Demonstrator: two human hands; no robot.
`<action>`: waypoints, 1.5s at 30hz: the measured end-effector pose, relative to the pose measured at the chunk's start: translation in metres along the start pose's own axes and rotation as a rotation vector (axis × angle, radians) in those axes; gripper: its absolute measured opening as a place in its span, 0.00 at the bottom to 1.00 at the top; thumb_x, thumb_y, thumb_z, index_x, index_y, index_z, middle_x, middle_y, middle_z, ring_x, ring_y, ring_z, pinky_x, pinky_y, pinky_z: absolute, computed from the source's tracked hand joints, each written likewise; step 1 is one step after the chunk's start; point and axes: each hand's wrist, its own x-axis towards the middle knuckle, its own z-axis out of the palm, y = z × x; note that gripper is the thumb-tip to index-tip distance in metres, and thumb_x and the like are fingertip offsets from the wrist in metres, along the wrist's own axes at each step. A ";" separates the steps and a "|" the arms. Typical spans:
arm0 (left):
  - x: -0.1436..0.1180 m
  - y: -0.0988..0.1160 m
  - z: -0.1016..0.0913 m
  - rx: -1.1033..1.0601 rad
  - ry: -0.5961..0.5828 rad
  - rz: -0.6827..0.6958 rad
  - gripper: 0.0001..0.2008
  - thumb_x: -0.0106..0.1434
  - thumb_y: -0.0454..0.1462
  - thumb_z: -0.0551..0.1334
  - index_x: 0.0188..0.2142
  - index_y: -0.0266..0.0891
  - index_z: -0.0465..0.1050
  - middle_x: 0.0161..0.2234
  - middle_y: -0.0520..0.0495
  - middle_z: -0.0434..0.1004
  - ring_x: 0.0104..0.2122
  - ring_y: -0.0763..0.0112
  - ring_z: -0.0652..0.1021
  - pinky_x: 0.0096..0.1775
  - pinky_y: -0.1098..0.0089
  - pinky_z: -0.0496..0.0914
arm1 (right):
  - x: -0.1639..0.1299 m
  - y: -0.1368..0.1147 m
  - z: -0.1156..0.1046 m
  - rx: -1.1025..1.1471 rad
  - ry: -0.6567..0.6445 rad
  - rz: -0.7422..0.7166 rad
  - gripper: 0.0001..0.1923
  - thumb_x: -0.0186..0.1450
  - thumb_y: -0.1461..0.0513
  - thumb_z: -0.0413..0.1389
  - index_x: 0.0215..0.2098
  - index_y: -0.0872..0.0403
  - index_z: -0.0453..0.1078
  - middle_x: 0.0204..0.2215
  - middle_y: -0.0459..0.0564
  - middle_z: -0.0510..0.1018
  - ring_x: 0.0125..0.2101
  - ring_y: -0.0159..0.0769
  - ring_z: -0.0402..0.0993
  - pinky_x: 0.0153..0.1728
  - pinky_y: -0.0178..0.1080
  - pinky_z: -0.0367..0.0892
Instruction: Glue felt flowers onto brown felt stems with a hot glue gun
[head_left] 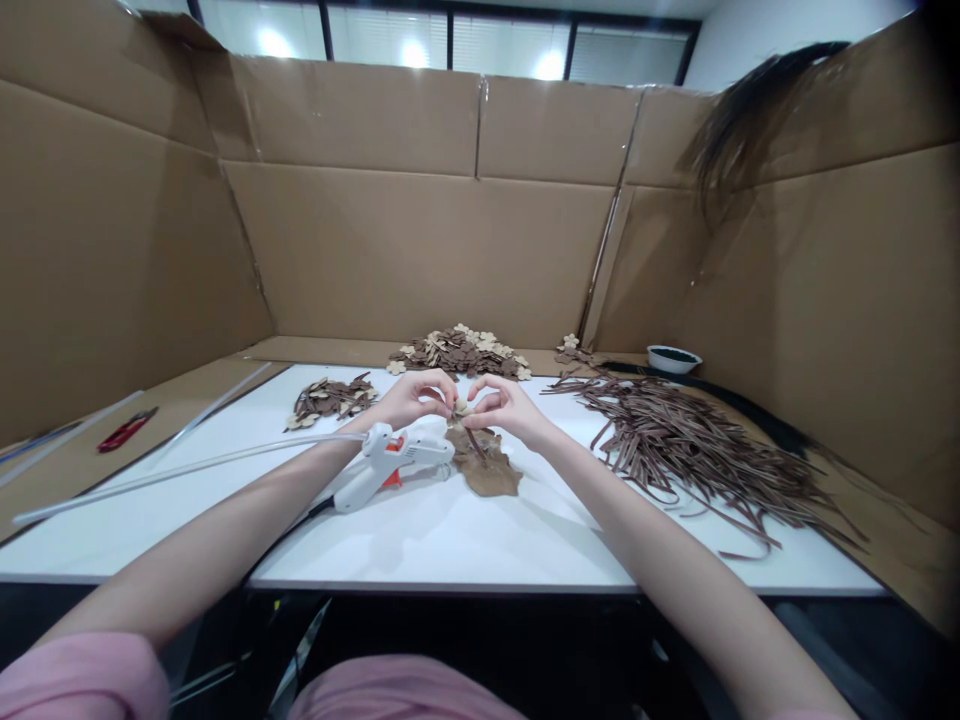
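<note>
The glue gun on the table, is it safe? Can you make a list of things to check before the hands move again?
1. Glue gun lies on the white table, not held: ok.
2. Nozzle clear of left hand: cannot tell.
3. Both hands, right hand too, pinch the small flower piece: ok.
4. Brown strips away from gun: ok.
5. Red scissors out of the way: ok.

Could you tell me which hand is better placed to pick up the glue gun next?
Probably the left hand. The glue gun lies on the table just below that wrist, on its side of the small piece both hands pinch. The right hand would have to cross over.
</note>
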 end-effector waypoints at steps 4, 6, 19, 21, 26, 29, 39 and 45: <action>0.000 -0.001 -0.001 0.016 0.006 0.011 0.06 0.55 0.35 0.66 0.26 0.34 0.72 0.33 0.46 0.73 0.35 0.70 0.75 0.38 0.68 0.71 | 0.000 -0.002 0.000 0.010 0.010 0.004 0.19 0.44 0.63 0.66 0.31 0.53 0.65 0.18 0.41 0.76 0.20 0.31 0.70 0.23 0.31 0.58; 0.000 -0.001 -0.001 0.018 0.012 0.013 0.06 0.55 0.35 0.66 0.26 0.34 0.72 0.33 0.46 0.73 0.34 0.70 0.75 0.38 0.68 0.71 | 0.000 -0.002 0.000 0.005 0.012 0.002 0.19 0.44 0.63 0.66 0.31 0.53 0.65 0.18 0.41 0.76 0.20 0.31 0.69 0.22 0.30 0.58; 0.000 0.000 -0.002 0.063 0.024 0.053 0.07 0.55 0.36 0.67 0.25 0.34 0.73 0.33 0.45 0.74 0.35 0.69 0.75 0.41 0.67 0.69 | 0.001 0.003 -0.003 -0.059 0.049 -0.015 0.18 0.44 0.64 0.65 0.31 0.53 0.65 0.18 0.41 0.76 0.20 0.31 0.69 0.23 0.30 0.59; 0.000 -0.002 -0.002 0.069 0.030 0.054 0.07 0.54 0.36 0.67 0.25 0.34 0.73 0.33 0.45 0.74 0.35 0.69 0.75 0.41 0.67 0.69 | 0.002 0.004 -0.004 -0.069 0.057 -0.019 0.18 0.44 0.64 0.65 0.31 0.53 0.65 0.18 0.41 0.76 0.20 0.31 0.70 0.23 0.30 0.60; 0.000 -0.003 -0.003 0.102 0.064 0.052 0.07 0.52 0.36 0.69 0.24 0.35 0.74 0.35 0.45 0.75 0.37 0.67 0.75 0.43 0.65 0.68 | 0.002 0.006 -0.005 -0.106 0.101 -0.022 0.17 0.44 0.64 0.65 0.31 0.53 0.66 0.17 0.41 0.75 0.20 0.31 0.69 0.23 0.31 0.60; -0.001 0.000 -0.002 0.057 0.056 0.004 0.07 0.52 0.36 0.69 0.25 0.35 0.73 0.34 0.44 0.76 0.37 0.66 0.76 0.43 0.65 0.68 | 0.002 0.006 -0.005 -0.103 0.105 -0.021 0.18 0.44 0.64 0.65 0.31 0.53 0.66 0.17 0.41 0.75 0.19 0.31 0.69 0.23 0.31 0.60; -0.003 0.002 0.001 -0.151 0.067 -0.141 0.10 0.52 0.37 0.69 0.27 0.33 0.71 0.32 0.45 0.79 0.35 0.67 0.78 0.40 0.66 0.71 | 0.003 0.008 -0.005 -0.122 0.120 -0.027 0.18 0.44 0.63 0.65 0.31 0.53 0.65 0.17 0.41 0.75 0.19 0.31 0.69 0.22 0.31 0.61; -0.004 0.000 0.000 -0.261 0.051 -0.162 0.10 0.53 0.37 0.68 0.30 0.34 0.69 0.32 0.44 0.80 0.35 0.67 0.79 0.40 0.66 0.71 | 0.001 0.005 -0.004 -0.086 0.092 -0.033 0.18 0.45 0.63 0.65 0.31 0.53 0.65 0.16 0.40 0.74 0.17 0.30 0.67 0.21 0.31 0.60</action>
